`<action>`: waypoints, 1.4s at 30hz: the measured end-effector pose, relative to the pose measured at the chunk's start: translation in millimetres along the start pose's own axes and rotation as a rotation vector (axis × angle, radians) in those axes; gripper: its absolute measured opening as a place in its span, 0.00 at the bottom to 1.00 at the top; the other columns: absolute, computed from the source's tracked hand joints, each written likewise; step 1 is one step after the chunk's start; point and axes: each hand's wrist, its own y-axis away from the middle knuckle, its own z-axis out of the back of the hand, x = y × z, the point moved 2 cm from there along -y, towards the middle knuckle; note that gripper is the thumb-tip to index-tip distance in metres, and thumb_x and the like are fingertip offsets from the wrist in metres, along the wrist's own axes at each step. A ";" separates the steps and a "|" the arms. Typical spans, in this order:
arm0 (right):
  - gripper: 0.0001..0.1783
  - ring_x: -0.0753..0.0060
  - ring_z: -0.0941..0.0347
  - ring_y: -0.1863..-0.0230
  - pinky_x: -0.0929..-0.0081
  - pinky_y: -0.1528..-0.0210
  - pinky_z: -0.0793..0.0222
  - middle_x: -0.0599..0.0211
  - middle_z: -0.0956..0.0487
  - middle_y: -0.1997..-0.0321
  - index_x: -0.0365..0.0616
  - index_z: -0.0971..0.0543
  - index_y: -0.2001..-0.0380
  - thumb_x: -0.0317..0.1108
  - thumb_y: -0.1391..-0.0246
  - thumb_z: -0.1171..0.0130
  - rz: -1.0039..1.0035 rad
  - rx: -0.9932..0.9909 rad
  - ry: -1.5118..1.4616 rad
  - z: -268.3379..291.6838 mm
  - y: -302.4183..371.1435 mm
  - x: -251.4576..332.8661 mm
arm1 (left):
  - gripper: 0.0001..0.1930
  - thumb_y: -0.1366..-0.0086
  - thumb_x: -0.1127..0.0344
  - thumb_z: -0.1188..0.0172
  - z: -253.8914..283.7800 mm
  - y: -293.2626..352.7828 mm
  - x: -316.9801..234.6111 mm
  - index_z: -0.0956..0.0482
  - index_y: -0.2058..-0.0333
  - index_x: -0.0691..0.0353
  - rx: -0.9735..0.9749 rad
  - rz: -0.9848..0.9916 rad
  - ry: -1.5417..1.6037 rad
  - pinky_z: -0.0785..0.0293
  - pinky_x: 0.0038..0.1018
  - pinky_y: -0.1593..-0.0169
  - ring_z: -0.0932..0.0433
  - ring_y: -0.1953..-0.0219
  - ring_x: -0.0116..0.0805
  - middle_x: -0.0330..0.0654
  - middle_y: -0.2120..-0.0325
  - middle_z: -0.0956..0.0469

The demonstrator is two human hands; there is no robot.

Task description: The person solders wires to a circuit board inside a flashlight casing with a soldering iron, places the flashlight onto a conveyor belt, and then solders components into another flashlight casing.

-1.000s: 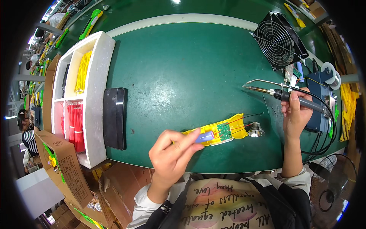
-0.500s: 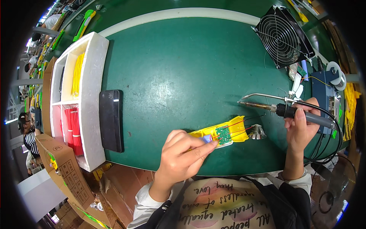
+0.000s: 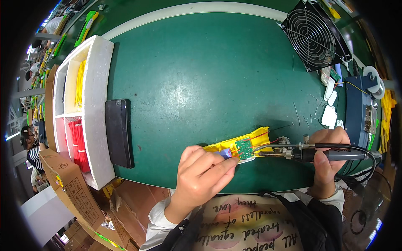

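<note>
A yellow plastic casing (image 3: pixel 263 136) lies near the front edge of the table, with a green circuit board (image 3: pixel 243 147) and a blue-purple cylinder (image 3: pixel 225 153) in it. Thin red and black wires run from the board toward the right. My left hand (image 3: pixel 204 173) is closed on the casing's near side, fingertips beside the board; whether they also pinch a wire is hidden. My right hand (image 3: pixel 328 154) grips a soldering iron (image 3: pixel 307 155) with a thin metal feed tube above it. The iron's tip is at the board's right edge. A shiny reflector cup (image 3: pixel 283 141) sits partly behind the iron.
A white foam box (image 3: pixel 98 104) with yellow and red wires stands left, beside a black flat case (image 3: pixel 118 134). At the far right are a black fan (image 3: pixel 313 37), a blue soldering station (image 3: pixel 356 100), a solder spool (image 3: pixel 374 83) and white plastic pieces (image 3: pixel 328 117).
My right hand has lowered the soldering iron and brought its tip leftward to the circuit board. My left hand stays at the casing. The view has shifted slightly.
</note>
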 end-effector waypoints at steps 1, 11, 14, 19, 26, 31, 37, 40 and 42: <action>0.11 0.84 0.45 0.85 0.88 0.84 0.50 0.69 0.35 0.86 0.41 0.38 0.82 0.26 0.66 0.45 0.032 0.032 0.009 -0.3 -0.5 0.3 | 0.10 0.68 0.76 0.38 0.2 0.3 -0.2 0.24 0.81 0.59 0.001 0.001 0.001 0.40 0.24 0.76 0.37 0.85 0.28 0.33 0.87 0.35; 0.11 0.84 0.45 0.86 0.87 0.85 0.50 0.69 0.35 0.86 0.41 0.39 0.83 0.25 0.67 0.46 0.002 0.048 0.018 -3.6 0.9 -1.4 | 0.09 0.63 0.72 0.38 3.9 -3.1 -1.4 0.25 0.77 0.57 0.156 0.002 -0.058 0.42 0.23 0.73 0.37 0.81 0.26 0.32 0.84 0.37; 0.11 0.84 0.45 0.86 0.87 0.85 0.50 0.69 0.35 0.86 0.41 0.39 0.83 0.25 0.67 0.46 -0.011 0.042 0.002 -2.6 1.2 -2.0 | 0.09 0.62 0.71 0.38 4.8 -4.0 0.3 0.25 0.78 0.56 0.165 0.003 -0.047 0.42 0.23 0.73 0.38 0.81 0.26 0.31 0.83 0.37; 0.10 0.84 0.45 0.86 0.88 0.85 0.50 0.68 0.34 0.86 0.40 0.38 0.82 0.24 0.67 0.46 -0.016 0.039 -0.016 -4.1 0.6 -2.4 | 0.09 0.63 0.70 0.38 4.0 -3.4 0.3 0.25 0.78 0.55 0.162 0.014 -0.059 0.42 0.23 0.73 0.38 0.81 0.26 0.31 0.83 0.36; 0.10 0.85 0.44 0.86 0.88 0.85 0.49 0.68 0.34 0.86 0.40 0.38 0.82 0.23 0.67 0.47 -0.055 0.058 -0.013 -4.9 0.6 -2.8 | 0.08 0.62 0.69 0.38 4.4 -6.1 0.9 0.25 0.78 0.55 0.196 0.034 -0.047 0.42 0.23 0.73 0.38 0.82 0.27 0.31 0.83 0.36; 0.10 0.85 0.44 0.87 0.88 0.86 0.50 0.67 0.34 0.86 0.39 0.38 0.83 0.24 0.67 0.46 -0.069 0.087 0.060 -5.0 0.7 -2.6 | 0.08 0.62 0.69 0.38 4.7 -6.8 0.9 0.25 0.78 0.55 0.210 0.042 -0.037 0.42 0.23 0.73 0.37 0.81 0.27 0.31 0.83 0.35; 0.10 0.85 0.44 0.86 0.89 0.86 0.50 0.68 0.34 0.86 0.39 0.38 0.83 0.24 0.67 0.46 -0.074 0.068 0.020 -6.0 0.1 -3.9 | 0.08 0.62 0.69 0.39 4.8 -8.1 1.6 0.25 0.78 0.56 0.209 0.045 -0.033 0.42 0.23 0.72 0.37 0.81 0.27 0.31 0.83 0.36; 0.10 0.85 0.44 0.86 0.89 0.86 0.50 0.68 0.35 0.86 0.39 0.38 0.83 0.24 0.67 0.46 -0.095 0.045 -0.007 -7.0 0.2 -3.0 | 0.08 0.62 0.69 0.39 5.0 -7.8 1.8 0.25 0.78 0.56 0.219 0.045 -0.038 0.42 0.23 0.72 0.37 0.81 0.27 0.31 0.83 0.36; 0.10 0.85 0.44 0.86 0.89 0.85 0.50 0.68 0.35 0.86 0.39 0.38 0.82 0.24 0.67 0.46 -0.087 0.046 -0.009 -6.8 0.0 -2.9 | 0.08 0.62 0.69 0.39 4.5 -7.6 1.8 0.25 0.78 0.56 0.217 0.046 -0.045 0.42 0.23 0.72 0.37 0.81 0.27 0.31 0.83 0.36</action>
